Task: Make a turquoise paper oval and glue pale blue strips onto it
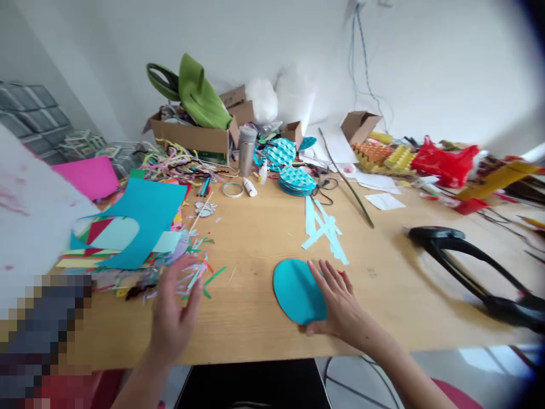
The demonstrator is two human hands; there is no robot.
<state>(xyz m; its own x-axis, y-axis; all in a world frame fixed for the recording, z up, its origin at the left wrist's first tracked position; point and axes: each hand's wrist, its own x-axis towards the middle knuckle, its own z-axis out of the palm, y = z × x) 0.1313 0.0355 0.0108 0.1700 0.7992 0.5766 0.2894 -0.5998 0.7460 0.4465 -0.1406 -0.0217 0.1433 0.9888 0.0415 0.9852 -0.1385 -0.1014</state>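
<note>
A turquoise disc (297, 289), flat with a thin darker edge, lies on the wooden table in front of me. My right hand (336, 298) reaches in from its right side. The thumb is at the disc's lower edge and the fingers lie along the upper right, gripping it between them. My left hand (176, 309) hovers over the table at the left, its fingers apart and nothing in them. Just beyond that hand lie scattered paper scraps (196, 272). Light-blue paper strips (323, 230) lie past the disc.
A turquoise sheet with a cut-out (155, 210) lies on papers at left. Farther back stand a grey bottle (247, 152), a tape roll (233, 190), turquoise egg-tray pieces (297, 179) and a cardboard box (191, 136). A stick (347, 180) and a black frame-like object (464, 267) lie rightward.
</note>
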